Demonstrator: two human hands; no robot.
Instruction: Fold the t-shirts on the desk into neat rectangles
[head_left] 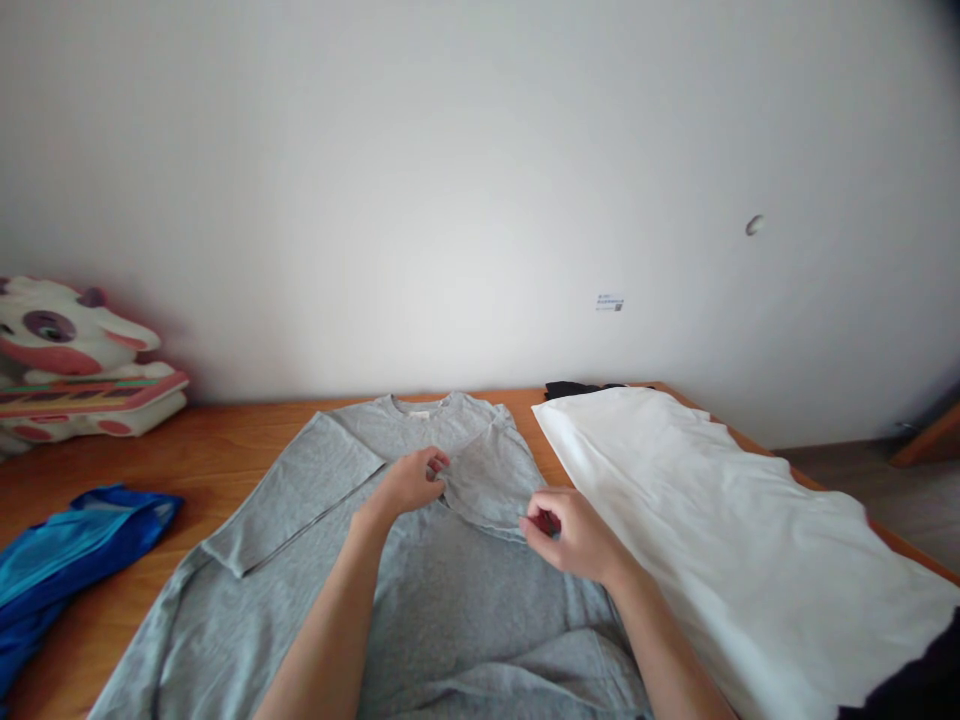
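Head view: a gray shirt [465, 590] lies spread on a wooden table [217, 450], its neckline toward the wall [450, 220] and its lower part rumpled nearest the person. One sleeve [300, 490] is laid inward at the left; the other sleeve [491, 475] lies across the chest on the right, between the two hands. The left hand [412, 482] is at the inner end of that sleeve's cuff, its grip partly closed with the fingers bent. The right hand [571, 535] is at the outer end, thumb and forefinger curled close together. Whether either grip has cloth pinched cannot be told. A white cloth [720, 520] lies just beside the shirt on the right, with a black item [577, 389] behind it. Blue clothing [82, 545] and a cow toy [82, 360] sit at the left.
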